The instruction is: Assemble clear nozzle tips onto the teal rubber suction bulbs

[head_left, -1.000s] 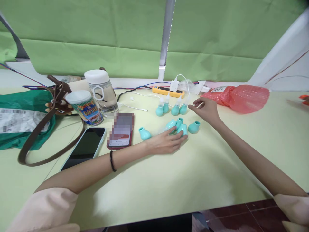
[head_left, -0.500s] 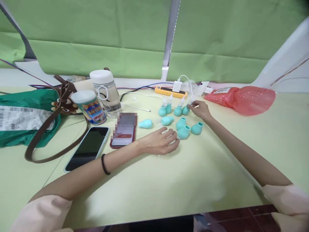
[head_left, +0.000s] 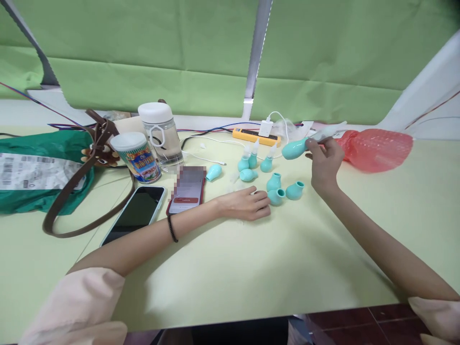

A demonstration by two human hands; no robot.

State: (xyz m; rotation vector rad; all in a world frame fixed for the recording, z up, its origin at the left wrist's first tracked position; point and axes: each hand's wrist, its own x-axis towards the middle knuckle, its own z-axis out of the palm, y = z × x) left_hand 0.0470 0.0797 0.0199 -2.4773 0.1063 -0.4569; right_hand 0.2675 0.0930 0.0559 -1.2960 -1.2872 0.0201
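Observation:
In my right hand (head_left: 325, 165) is a turquoise bulb syringe (head_left: 295, 149) with a translucent nozzle, held tilted above the table between thumb and fingers. My left hand (head_left: 247, 205) lies palm down, its fingers loosely spread beside an open-necked turquoise bulb (head_left: 276, 197); what is under the palm is hidden. Two more open-necked bulbs, one behind (head_left: 273, 182) and one to the right (head_left: 294, 190), sit close by. Several bulb syringes with nozzles (head_left: 266, 164) stand upright farther back. One turquoise bulb (head_left: 248, 175) lies on its side before them, and another (head_left: 214, 172) lies farther left.
Two phones, a dark-screened one (head_left: 138, 211) and a red-cased one (head_left: 189, 191), lie on the left. Behind them stand a can (head_left: 138, 160) and a water bottle (head_left: 165, 139). A brown strap (head_left: 53, 215), green parcel (head_left: 43, 172), orange power strip (head_left: 251, 136) and red bubble wrap (head_left: 381, 148) surround the workspace.
My right hand has lifted a bulb syringe from the back group and brought it right and closer. The bulb beside my left hand and the one far left have turned.

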